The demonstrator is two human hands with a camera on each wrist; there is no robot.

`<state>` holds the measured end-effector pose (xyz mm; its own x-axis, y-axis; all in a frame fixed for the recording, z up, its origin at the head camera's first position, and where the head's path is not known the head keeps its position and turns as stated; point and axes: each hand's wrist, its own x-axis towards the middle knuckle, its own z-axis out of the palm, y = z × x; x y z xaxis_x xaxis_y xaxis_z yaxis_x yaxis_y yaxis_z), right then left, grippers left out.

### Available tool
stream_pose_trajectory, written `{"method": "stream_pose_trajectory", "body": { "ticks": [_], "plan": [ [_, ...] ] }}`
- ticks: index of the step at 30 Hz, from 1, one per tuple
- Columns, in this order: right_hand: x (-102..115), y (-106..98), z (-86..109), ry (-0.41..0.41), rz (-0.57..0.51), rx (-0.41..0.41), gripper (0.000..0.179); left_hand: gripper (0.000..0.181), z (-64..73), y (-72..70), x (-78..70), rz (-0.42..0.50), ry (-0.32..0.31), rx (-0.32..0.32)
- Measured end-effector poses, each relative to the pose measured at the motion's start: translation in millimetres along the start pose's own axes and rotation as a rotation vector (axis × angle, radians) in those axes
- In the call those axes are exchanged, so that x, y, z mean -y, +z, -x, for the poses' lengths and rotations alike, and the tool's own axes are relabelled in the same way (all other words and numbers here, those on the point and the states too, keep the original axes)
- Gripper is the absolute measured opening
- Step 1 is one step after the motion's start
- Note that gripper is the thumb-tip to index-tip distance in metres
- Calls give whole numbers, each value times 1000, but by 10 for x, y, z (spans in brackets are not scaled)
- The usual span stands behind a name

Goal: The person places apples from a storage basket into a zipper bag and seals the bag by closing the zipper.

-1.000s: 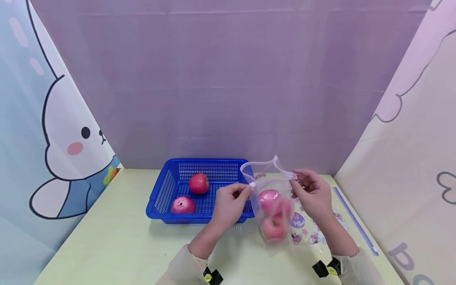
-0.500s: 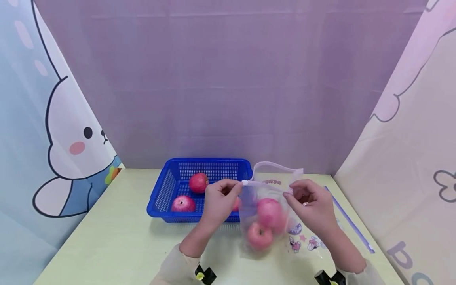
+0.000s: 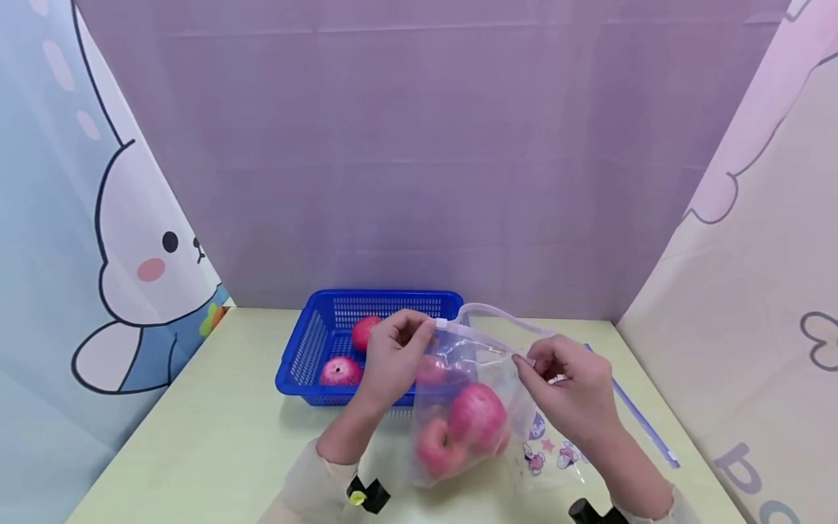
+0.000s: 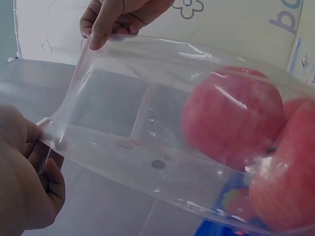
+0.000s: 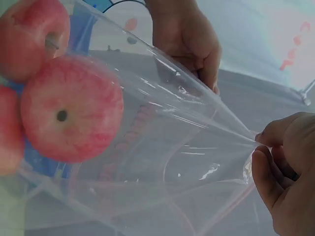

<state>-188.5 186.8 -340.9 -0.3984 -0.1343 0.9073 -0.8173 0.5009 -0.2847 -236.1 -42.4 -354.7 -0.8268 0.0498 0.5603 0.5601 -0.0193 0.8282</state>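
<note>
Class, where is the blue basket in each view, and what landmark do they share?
Head: the blue basket, lower half, just left of centre.
Left wrist: only part shows, at the bottom edge, right of centre.
Right wrist: only patches, at left, through the clear bag.
Shared landmark: the clear bag, holding apples.

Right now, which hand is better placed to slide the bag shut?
Probably the left hand: it pinches the bag at the white slider, while the right hand pinches farther along the zip strip.
</note>
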Motion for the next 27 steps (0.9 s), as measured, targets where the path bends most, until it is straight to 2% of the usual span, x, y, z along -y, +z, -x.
{"method": "stream_pose_trajectory", "body": {
  "ticks": [3, 7, 11, 14, 20, 25, 27],
  "plan": [
    [12, 59, 19, -31, 23, -13, 13, 7, -7, -63, -140, -25, 29, -5],
    [101, 175, 3, -92, 24, -1, 11, 6, -32, -226, -39, -44, 39, -23],
    [221, 317, -14, -73, -23, 67, 10, 7, -42, -428, 92, -52, 32, -42],
    [297, 440, -11, -51, 4, 120, 15, 9, -18, -575, 143, -80, -1, -58],
    [360, 646, 7, -52, 41, 193, 17, 10, 127, -853, 213, -155, -129, -105],
    [386, 668, -32, -62, 34, 240, 20, 10, 211, -984, 228, -143, -157, -111],
    [415, 645, -85, -74, 44, 285, 18, 11, 230, -1010, 233, -127, -160, -107]
  ]
}}
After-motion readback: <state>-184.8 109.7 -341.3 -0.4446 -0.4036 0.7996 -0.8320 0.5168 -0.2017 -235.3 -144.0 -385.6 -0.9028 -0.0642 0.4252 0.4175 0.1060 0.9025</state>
